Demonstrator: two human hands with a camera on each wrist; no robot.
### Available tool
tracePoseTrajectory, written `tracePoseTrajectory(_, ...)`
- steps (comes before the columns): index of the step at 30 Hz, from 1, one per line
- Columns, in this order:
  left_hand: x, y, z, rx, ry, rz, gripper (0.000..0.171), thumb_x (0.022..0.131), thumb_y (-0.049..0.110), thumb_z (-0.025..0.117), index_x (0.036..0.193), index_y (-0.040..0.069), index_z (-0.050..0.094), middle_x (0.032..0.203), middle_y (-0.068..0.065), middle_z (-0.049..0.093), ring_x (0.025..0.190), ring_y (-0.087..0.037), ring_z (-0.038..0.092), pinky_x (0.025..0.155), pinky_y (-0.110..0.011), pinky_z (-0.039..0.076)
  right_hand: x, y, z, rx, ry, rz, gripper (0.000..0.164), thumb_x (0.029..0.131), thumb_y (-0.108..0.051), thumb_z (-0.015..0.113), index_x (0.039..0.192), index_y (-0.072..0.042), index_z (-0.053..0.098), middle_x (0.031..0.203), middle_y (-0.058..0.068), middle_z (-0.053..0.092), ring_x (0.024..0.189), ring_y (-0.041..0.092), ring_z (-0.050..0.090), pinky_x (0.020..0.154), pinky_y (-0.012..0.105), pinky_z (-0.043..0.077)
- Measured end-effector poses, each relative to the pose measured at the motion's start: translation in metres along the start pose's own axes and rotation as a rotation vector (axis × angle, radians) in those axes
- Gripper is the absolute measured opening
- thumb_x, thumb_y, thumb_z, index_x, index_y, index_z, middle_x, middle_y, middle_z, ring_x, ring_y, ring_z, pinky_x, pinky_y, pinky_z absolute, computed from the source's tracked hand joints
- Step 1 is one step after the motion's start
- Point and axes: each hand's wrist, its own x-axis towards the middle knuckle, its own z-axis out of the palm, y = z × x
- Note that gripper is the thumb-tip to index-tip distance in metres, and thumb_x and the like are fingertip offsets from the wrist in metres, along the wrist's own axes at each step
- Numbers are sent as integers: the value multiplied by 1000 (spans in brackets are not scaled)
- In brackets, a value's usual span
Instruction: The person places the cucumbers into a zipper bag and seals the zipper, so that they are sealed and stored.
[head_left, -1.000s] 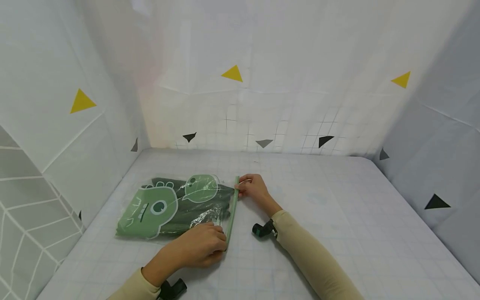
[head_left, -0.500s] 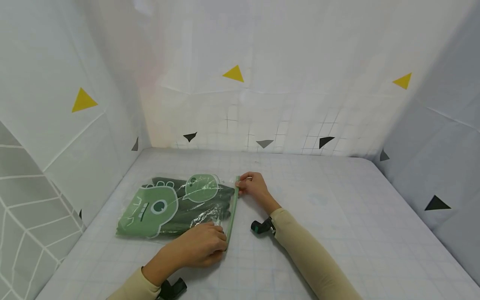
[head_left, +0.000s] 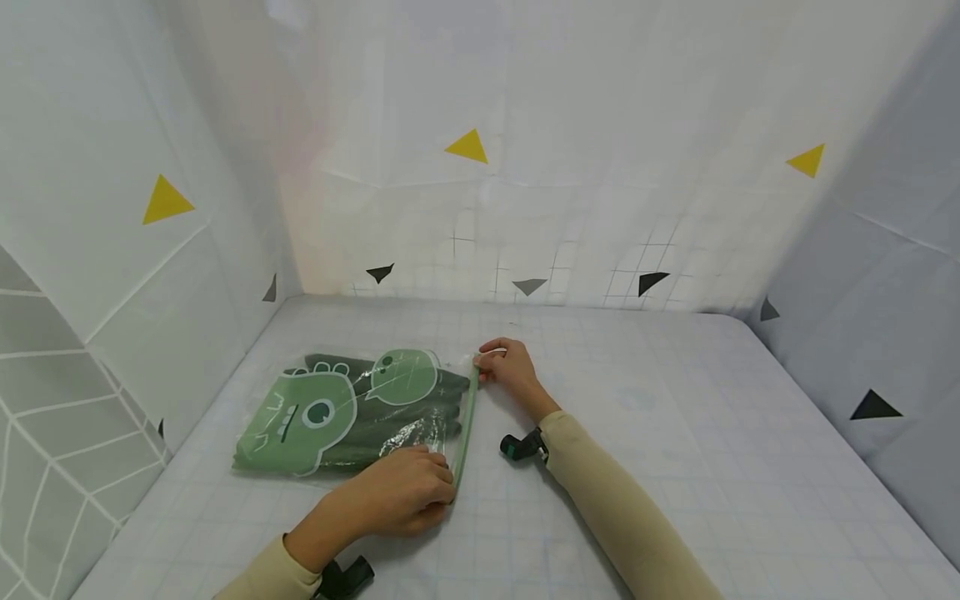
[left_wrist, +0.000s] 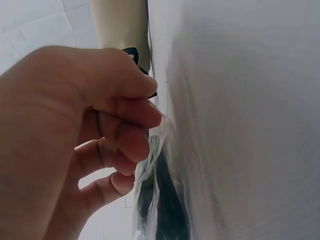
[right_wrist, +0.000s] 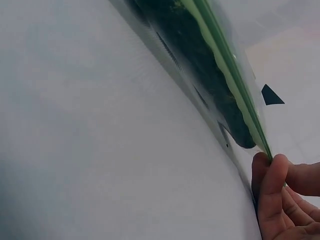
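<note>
A clear zip bag point(head_left: 408, 379) printed with green cartoon monsters lies flat on the left half of the table. Inside is a dark green soft item point(head_left: 360, 433), whose kind is unclear. Along the bag's right edge runs a green zip strip point(head_left: 468, 417). My left hand point(head_left: 397, 492) pinches the near corner at the strip's lower end; the left wrist view shows thumb and index fingertip together on the clear plastic point(left_wrist: 165, 127). At the far end, thumb and fingers of my right hand point(head_left: 513, 371) pinch the strip, seen closely in the right wrist view.
The table point(head_left: 675, 467) has a white, faintly gridded cover. White sheet walls with yellow point(head_left: 468, 147) and dark triangles enclose its back and sides. A black camera point(head_left: 521, 446) sits on the right wrist, another point(head_left: 345, 579) on the left.
My right hand has slid slightly away from me along the strip toward its far end. The left hand and the bag have hardly moved.
</note>
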Motion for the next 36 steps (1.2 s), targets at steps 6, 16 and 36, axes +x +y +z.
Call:
tracePoseTrajectory(6, 0, -1, 2, -4, -12, -6, 34, 86, 12, 76, 68, 26, 51, 68, 16, 44, 70, -5, 46, 64, -22, 34, 4, 3, -1, 4, -8, -17, 21, 94, -1, 75, 112, 9, 71, 84, 14, 74, 53, 15, 65, 57, 26, 55)
tracePoseTrajectory(16, -1, 2, 4, -2, -4, -11, 34, 90, 14, 77, 69, 26, 52, 67, 16, 43, 69, -5, 46, 64, -21, 35, 4, 16, -8, 115, -56, -63, 24, 102, -6, 66, 117, 14, 67, 96, 22, 73, 69, 20, 72, 68, 33, 61)
tracePoseTrajectory(36, -3, -3, -1, -84, -27, -76, 42, 100, 36, 71, 66, 28, 47, 65, 20, 36, 64, 1, 36, 68, -27, 37, -12, 27, -113, -22, -8, -46, 32, 106, -7, 61, 127, 17, 60, 104, 26, 71, 83, 24, 73, 74, 29, 60)
